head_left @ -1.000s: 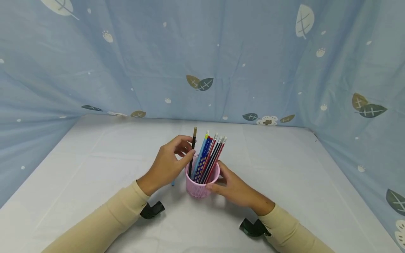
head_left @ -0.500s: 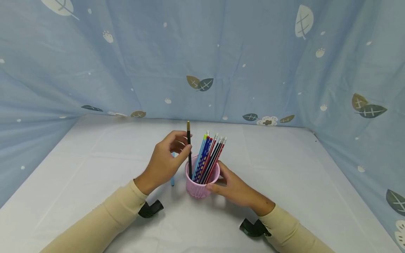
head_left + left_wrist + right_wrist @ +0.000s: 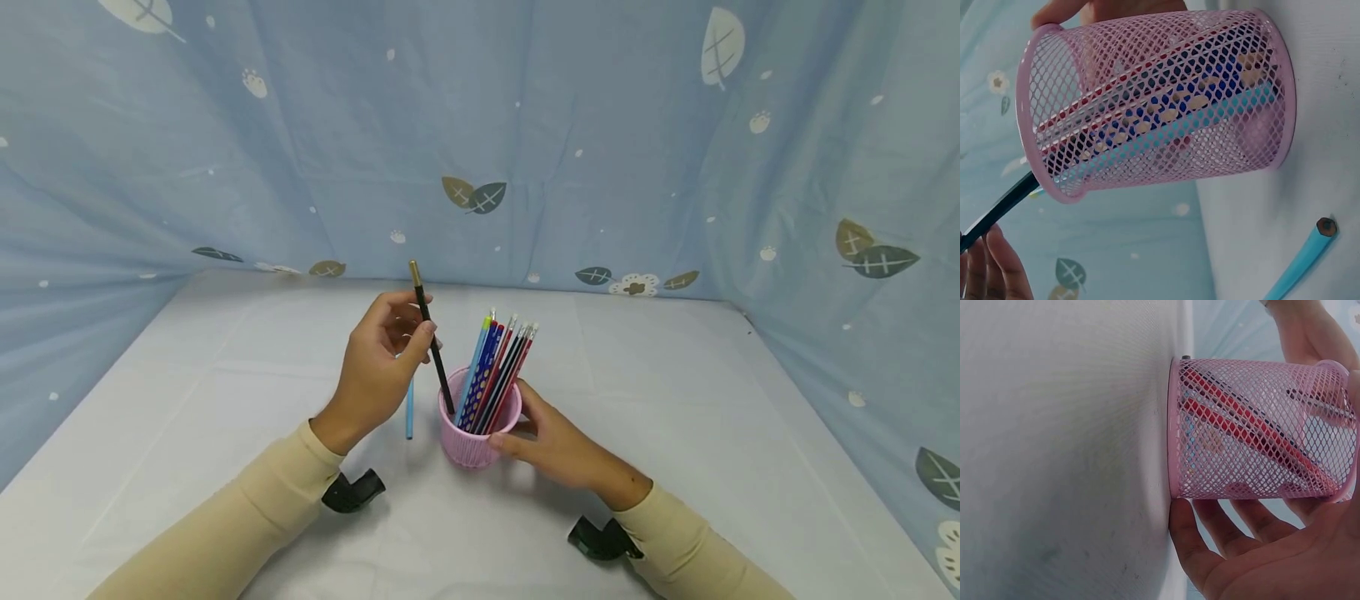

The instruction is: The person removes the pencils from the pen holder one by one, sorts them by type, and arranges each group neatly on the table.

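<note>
From the head view, a pink wire-mesh pencil cup (image 3: 478, 433) is seen standing upright on the white cloth-covered table (image 3: 675, 433), with a bundle of coloured pencils (image 3: 495, 371) leaning in it toward the right. A black pencil with a gold end cap (image 3: 431, 335) is pinched between thumb and fingertips of the left hand (image 3: 378, 371); it is tilted up and to the left, its lower tip at the cup's rim, probably so that it clears the other pencils. The cup's right wall is wrapped by the curled fingers of the right hand (image 3: 555, 450), apparently to keep the light cup from tipping. A light blue pencil (image 3: 409, 408) lies flat on the table just left of the cup, partly hidden by the left hand. A blue leaf-printed curtain (image 3: 600, 150) closes the scene behind.

In the left wrist view, the black pencil (image 3: 999, 209) is shown crossing the cup's rim (image 3: 1029, 125) outside the mesh, a relation not settled from the head. The blunt end of the light blue pencil (image 3: 1310, 250) is also shown, apart from the cup's base.

In the right wrist view, the right-hand fingers (image 3: 1229, 534) are seen curled against the mesh (image 3: 1260, 431), with the cup's base flat on the table; the left hand's grip is not shown here.
</note>
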`<state>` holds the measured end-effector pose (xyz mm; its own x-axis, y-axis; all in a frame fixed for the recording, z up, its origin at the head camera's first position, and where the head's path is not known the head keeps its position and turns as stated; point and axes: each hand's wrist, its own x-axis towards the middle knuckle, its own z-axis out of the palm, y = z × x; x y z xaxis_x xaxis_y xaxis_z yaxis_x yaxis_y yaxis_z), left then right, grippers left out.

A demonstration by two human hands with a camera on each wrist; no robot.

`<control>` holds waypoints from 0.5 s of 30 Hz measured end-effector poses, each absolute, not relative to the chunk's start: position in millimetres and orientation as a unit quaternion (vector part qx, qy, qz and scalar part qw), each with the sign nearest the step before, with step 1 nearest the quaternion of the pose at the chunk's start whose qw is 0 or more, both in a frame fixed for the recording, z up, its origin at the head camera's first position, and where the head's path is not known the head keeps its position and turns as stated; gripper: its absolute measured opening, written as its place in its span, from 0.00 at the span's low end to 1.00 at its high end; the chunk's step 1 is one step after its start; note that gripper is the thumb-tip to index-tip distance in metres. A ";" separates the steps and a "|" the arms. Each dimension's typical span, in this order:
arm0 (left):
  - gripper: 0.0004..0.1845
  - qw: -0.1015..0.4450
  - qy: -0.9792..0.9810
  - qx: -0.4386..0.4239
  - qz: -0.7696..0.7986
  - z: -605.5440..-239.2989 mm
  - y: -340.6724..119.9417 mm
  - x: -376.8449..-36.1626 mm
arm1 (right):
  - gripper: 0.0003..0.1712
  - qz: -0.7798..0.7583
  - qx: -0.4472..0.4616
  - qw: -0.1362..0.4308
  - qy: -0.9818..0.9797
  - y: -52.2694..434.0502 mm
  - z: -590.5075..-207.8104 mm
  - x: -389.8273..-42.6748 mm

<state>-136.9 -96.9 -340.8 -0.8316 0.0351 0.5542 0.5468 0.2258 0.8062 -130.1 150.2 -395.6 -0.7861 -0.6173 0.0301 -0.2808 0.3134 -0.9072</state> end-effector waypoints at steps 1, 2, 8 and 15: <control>0.18 0.214 -0.749 -0.193 -0.597 -340.1 -97.5 -137.4 | 0.47 -0.514 -0.284 0.162 0.793 150.1 -395.7 -130.2; 0.18 0.210 -0.745 -0.191 -0.604 -339.7 -98.2 -137.9 | 0.47 -0.515 -0.284 0.162 0.793 150.1 -395.7 -130.2; 0.17 0.202 -0.735 -0.179 -0.622 -340.1 -103.2 -140.1 | 0.48 -0.512 -0.279 0.171 0.794 149.6 -394.7 -129.3; 0.18 0.196 -0.731 -0.175 -0.630 -339.7 -105.7 -141.7 | 0.48 -0.511 -0.281 0.163 0.796 150.1 -394.7 -129.8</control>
